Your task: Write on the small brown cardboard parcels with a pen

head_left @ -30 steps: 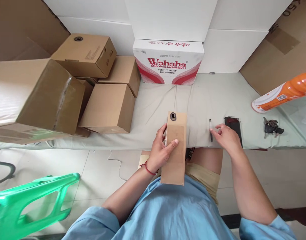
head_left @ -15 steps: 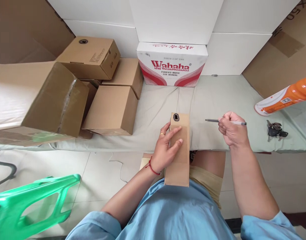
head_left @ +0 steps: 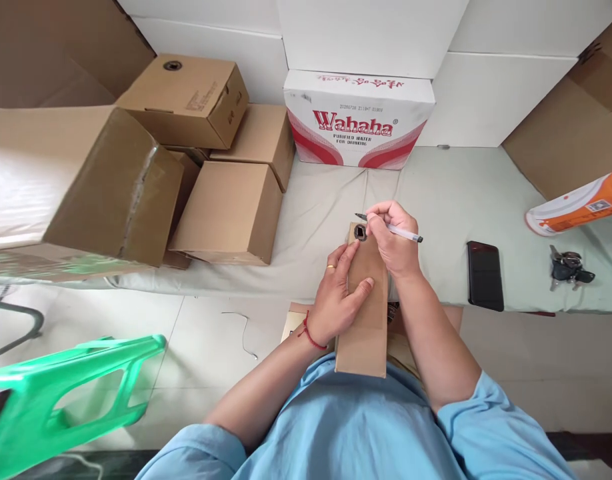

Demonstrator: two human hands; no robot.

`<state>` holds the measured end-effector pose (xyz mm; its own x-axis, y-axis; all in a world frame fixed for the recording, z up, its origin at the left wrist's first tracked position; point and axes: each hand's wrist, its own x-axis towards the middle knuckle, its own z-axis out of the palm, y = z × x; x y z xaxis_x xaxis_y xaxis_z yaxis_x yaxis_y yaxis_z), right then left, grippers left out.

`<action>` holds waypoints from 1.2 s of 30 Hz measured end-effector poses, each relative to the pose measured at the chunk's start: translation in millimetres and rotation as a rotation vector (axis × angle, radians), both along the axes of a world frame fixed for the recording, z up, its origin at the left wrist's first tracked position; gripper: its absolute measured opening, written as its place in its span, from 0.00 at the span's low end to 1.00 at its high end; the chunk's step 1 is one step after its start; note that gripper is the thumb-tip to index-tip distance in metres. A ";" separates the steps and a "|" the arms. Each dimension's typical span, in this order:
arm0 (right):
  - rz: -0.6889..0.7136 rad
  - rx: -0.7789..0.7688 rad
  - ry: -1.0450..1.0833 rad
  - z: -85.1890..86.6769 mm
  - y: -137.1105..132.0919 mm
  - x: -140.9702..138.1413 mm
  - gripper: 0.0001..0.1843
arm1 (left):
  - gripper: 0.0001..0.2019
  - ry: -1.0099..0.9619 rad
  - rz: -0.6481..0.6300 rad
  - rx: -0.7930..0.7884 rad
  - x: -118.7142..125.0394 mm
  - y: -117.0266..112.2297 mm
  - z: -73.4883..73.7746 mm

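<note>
A narrow brown cardboard box point(head_left: 367, 347) lies lengthwise over my lap, its far end on the table's edge. My left hand point(head_left: 339, 293) holds it from the left, thumb and forefinger across its top and the other fingers along its side. A dark-rimmed hole point(head_left: 360, 232) shows at the box's far end. Beside that hole, my right hand point(head_left: 393, 237) is closed around a pen point(head_left: 405, 233) with a clear barrel and dark tip. The tip points left, just beyond the box's far edge; whether it touches anything I cannot tell.
Several brown boxes point(head_left: 226, 207) stand at the left, and a white-and-red Wahaha carton point(head_left: 359, 123) at the back. On the right are a black phone point(head_left: 485, 275), keys point(head_left: 570, 267) and an orange bottle point(head_left: 581, 203). A green stool point(head_left: 81, 380) stands on the floor at left.
My right hand has swung left with the pen, from the open cloth to the box's far end. The phone it covered now shows. My left hand keeps its hold on the box.
</note>
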<state>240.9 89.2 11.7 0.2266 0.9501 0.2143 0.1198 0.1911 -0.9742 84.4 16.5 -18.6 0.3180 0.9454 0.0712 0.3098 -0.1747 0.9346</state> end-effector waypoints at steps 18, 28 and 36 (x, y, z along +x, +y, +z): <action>-0.146 0.054 -0.265 -2.2 -13.6 -4.1 0.07 | 0.25 -0.028 0.043 -0.021 2.6 -1.5 3.4; -0.121 0.030 -0.340 4.1 -13.0 -4.1 0.07 | 0.26 -0.049 0.039 -0.040 4.1 -1.3 3.6; -0.109 0.004 -0.384 2.0 -12.1 -4.4 0.06 | 0.26 -0.054 0.029 -0.022 3.5 -2.0 2.7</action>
